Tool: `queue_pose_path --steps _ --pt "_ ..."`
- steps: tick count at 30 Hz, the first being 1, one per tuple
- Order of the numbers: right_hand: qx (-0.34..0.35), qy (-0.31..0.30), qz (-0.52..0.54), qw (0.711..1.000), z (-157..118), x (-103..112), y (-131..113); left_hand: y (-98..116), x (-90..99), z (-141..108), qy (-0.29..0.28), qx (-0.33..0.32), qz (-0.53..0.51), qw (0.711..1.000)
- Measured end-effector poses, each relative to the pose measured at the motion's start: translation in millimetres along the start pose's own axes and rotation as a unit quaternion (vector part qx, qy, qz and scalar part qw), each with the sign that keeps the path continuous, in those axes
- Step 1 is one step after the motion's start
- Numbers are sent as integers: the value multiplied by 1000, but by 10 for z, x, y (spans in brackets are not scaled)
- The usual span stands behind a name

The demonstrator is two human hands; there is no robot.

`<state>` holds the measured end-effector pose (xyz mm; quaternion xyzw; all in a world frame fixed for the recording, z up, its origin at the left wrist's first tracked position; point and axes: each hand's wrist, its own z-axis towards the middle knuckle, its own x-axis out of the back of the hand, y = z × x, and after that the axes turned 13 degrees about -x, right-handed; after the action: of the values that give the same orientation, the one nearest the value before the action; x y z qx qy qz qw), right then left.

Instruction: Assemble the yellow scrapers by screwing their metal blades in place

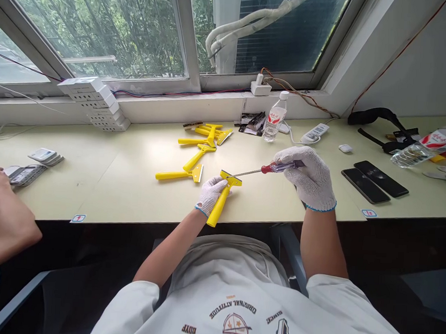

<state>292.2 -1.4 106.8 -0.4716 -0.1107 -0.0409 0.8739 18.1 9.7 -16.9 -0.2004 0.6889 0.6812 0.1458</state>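
My left hand (211, 194), in a white knit glove, is closed around the head end of a yellow scraper (220, 202), whose handle points down toward me. My right hand (309, 175), gloved too, grips a screwdriver (272, 168) with a red and clear purplish handle. The screwdriver's thin shaft reaches left, and its tip meets the scraper's head near a screw hole; whether it sits in a screw is too small to tell. Beyond my left hand lie several more yellow scrapers (177, 175), some with metal blades, a few of them piled together.
A water bottle (275, 117) stands near dark packets (252, 122) at the back. Two phones (381, 178), a power strip (314, 134) and a second bottle (428, 146) lie on the right. White boxes (95, 103) are stacked back left. Another person's arm (7, 210) rests at far left.
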Motion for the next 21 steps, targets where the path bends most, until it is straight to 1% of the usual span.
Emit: queue_pose_path --steps 4,6,7,9,11,12,13,15,17,21 --pt "13 -18 -23 999 -4 -1 -10 26 -17 -28 -19 -14 36 999" --pt "14 -10 -47 999 5 -14 -36 50 -36 -54 -23 -13 64 998" --pt "12 6 -69 998 12 -24 -53 63 -47 -69 -23 -13 77 997" --pt "6 70 -140 988 26 -51 -88 90 -73 -99 -17 -14 97 995" --pt "7 143 -224 964 34 -74 -117 116 -98 -124 -7 -14 115 993" --pt "9 169 -258 951 35 -80 -129 127 -109 -134 -4 -14 125 992" --pt "13 182 -282 942 33 -82 -139 136 -118 -141 -1 -15 134 991" --pt "17 168 -294 941 28 -68 -155 148 -129 -147 1 -21 147 989" --pt "23 137 -276 951 26 -37 -170 151 -131 -146 -3 -26 154 988" --pt "34 75 -209 974 37 42 -188 146 -125 -138 -6 -24 162 987"
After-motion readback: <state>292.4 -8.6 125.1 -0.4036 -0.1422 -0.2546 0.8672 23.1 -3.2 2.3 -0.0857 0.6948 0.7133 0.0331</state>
